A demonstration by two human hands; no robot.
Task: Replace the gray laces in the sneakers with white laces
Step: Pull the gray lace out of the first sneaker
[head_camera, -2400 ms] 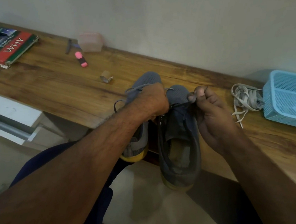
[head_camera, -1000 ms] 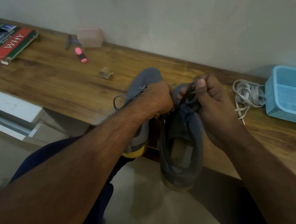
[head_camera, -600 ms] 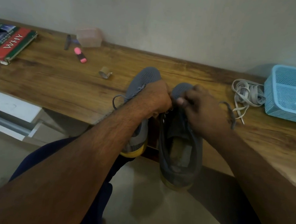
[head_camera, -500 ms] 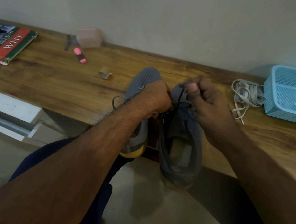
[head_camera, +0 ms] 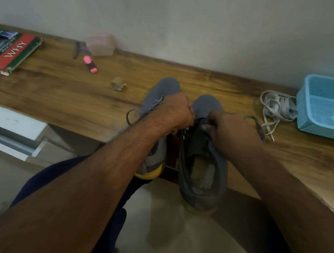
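Observation:
Two gray sneakers with yellow soles lie side by side at the wooden desk's front edge, heels hanging over it. My left hand curls over the left sneaker and grips the inner eyelet edge of the right sneaker. My right hand reaches down onto the right sneaker's eyelets and pinches its gray lace, whose free end trails out past the hand. A loop of the left sneaker's gray lace lies on the desk. A bundle of white laces lies to the right.
A blue mesh basket stands at the far right beside the white laces. On the desk to the left lie a book, a pink highlighter, a small tape roll and a pink plastic box. White drawers sit below left.
My right hand, raised with the lace half a second ago, has dropped back down onto the right sneaker's eyelets. More gray lace now trails loose to its right. My left hand has stayed put.

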